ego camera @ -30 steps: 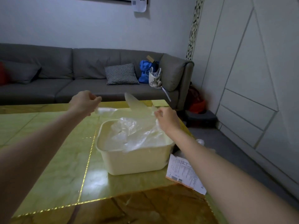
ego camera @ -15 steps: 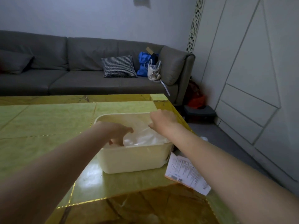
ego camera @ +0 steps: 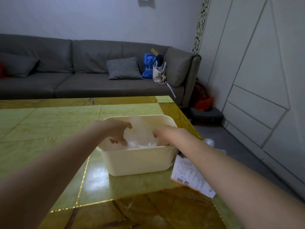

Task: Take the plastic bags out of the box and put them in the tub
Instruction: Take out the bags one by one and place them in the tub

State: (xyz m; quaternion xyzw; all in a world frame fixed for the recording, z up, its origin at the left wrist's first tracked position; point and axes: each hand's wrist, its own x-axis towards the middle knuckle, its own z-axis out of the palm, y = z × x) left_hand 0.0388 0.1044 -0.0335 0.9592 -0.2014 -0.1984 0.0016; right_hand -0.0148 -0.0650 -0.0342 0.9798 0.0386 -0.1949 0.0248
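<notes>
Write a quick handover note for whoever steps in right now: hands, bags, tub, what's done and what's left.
Left hand: inside the tub, fingers curled down onto the plastic bags.
Right hand: also in the tub, on the bags; its grip is hidden behind the tub wall.
Tub: on the table, holding clear bags.
Done: bags are in the tub.
Left: the box is not clearly in view, so check it for more bags.
</notes>
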